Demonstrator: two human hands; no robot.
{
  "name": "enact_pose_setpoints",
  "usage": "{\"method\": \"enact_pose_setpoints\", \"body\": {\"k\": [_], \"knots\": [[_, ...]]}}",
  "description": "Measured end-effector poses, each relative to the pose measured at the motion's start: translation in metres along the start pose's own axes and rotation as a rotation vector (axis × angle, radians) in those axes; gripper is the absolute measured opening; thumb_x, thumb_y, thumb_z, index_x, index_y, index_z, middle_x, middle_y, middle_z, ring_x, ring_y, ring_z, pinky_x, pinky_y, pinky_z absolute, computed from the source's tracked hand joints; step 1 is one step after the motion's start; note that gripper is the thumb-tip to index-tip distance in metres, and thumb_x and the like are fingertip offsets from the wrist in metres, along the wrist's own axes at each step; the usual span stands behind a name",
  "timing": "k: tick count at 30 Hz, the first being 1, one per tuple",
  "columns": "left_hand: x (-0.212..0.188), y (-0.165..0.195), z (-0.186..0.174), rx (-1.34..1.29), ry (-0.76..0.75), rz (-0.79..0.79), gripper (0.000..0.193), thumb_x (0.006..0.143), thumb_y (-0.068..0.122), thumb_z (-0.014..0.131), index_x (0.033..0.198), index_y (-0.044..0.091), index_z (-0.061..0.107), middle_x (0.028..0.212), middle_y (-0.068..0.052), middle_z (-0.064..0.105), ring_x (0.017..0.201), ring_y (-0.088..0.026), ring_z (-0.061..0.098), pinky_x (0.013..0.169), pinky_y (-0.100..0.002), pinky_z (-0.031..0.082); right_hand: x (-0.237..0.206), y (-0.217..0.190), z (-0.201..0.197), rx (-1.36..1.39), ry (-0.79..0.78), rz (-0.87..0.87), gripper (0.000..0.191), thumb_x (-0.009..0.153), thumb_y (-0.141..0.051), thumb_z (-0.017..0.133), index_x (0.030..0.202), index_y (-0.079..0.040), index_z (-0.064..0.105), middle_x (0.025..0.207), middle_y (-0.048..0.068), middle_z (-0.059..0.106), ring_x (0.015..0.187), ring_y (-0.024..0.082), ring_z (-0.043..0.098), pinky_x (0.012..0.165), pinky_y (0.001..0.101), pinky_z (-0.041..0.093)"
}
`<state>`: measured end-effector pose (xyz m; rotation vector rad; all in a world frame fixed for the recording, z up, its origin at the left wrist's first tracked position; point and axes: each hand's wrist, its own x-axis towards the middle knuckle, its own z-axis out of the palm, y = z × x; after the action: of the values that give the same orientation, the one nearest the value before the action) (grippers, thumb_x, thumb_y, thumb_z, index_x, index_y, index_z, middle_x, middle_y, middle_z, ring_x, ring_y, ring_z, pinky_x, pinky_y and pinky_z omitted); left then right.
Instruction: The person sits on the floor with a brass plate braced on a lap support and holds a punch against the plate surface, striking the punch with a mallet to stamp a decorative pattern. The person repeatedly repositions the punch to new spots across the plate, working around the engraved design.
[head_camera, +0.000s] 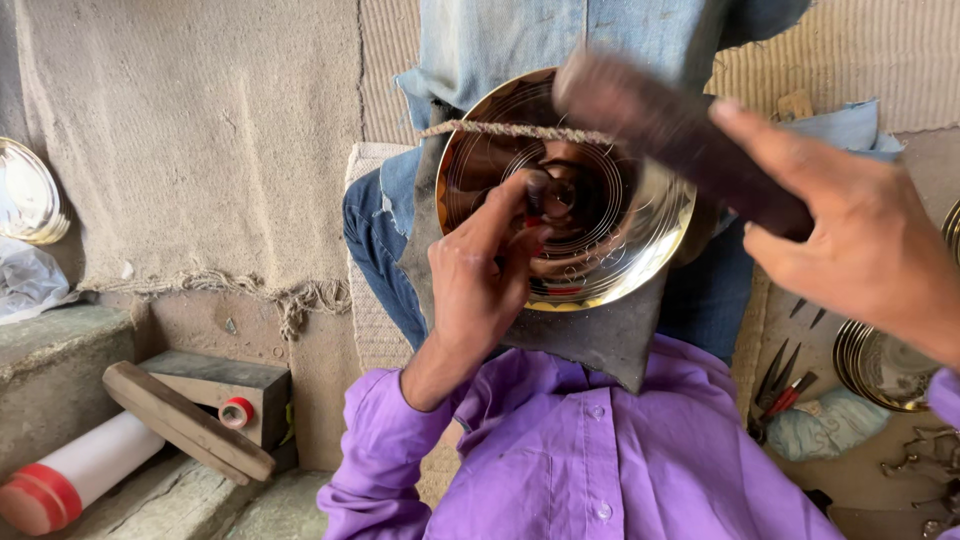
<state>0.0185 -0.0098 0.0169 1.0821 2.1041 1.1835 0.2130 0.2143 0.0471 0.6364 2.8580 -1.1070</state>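
Pressing into the centre of a shiny brass bowl (600, 215) propped on the lap, the left hand (480, 275) had its fingers (505, 210) pinched around a small dark tool. The right hand (860, 240) had its fingers wrapped around a blurred dark wooden mallet (670, 130) above the bowl's rim.

Golden bowl (600, 215), concentric rings; purple shirt (590, 450); brown mallet (680, 140).

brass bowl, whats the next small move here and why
Probably bring the mallet down onto the tool under the left hand. The right hand holds it raised and blurred above the brass bowl, while the left fingertips pinch a small tool upright at the bowl's centre, so a strike there looks set up.
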Motion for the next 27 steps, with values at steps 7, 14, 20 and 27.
{"method": "enact_pose_setpoints", "body": {"k": [7, 14, 20, 27], "knots": [[-0.013, -0.004, 0.012, -0.152, 0.187, -0.108, 0.045, 0.095, -0.001, 0.076, 0.136, 0.002, 0.056, 0.102, -0.007, 0.075, 0.076, -0.008, 0.074, 0.068, -0.023, 0.061, 0.036, -0.017, -0.028, -0.527, -0.281, -0.034, 0.093, 0.080, -0.009, 0.070, 0.161, -0.036, 0.033, 0.080, -0.003, 0.064, 0.058, 0.015, 0.063, 0.063, 0.0304, 0.059], [-0.012, -0.015, 0.013, -0.192, 0.156, -0.130, 0.043, 0.095, -0.001, 0.078, 0.130, 0.000, 0.053, 0.100, -0.008, 0.072, 0.075, -0.009, 0.071, 0.066, -0.022, 0.059, 0.043, -0.025, -0.033, -0.484, -0.225, -0.085, 0.099, 0.074, 0.004, 0.074, 0.161, -0.027, 0.040, 0.085, 0.004, 0.066, 0.061, 0.018, 0.064, 0.061, 0.0309, 0.058], [-0.012, -0.014, 0.017, -0.200, 0.193, -0.052, 0.044, 0.096, 0.000, 0.077, 0.131, 0.001, 0.050, 0.099, -0.006, 0.074, 0.084, -0.010, 0.075, 0.073, -0.023, 0.063, 0.037, -0.032, -0.039, -0.247, 0.140, -0.268, 0.087, 0.085, 0.010, 0.074, 0.160, -0.014, 0.038, 0.104, 0.015, 0.065, 0.079, 0.026, 0.067, 0.070, 0.0347, 0.056], [-0.002, -0.011, 0.012, -0.144, 0.081, -0.079, 0.040, 0.092, 0.000, 0.080, 0.126, 0.000, 0.058, 0.097, -0.007, 0.073, 0.071, -0.009, 0.071, 0.066, -0.024, 0.059, 0.036, -0.028, -0.032, -0.450, -0.324, 0.012, 0.096, 0.081, -0.002, 0.072, 0.162, -0.034, 0.031, 0.092, 0.006, 0.066, 0.074, 0.018, 0.069, 0.067, 0.0312, 0.060]]}}
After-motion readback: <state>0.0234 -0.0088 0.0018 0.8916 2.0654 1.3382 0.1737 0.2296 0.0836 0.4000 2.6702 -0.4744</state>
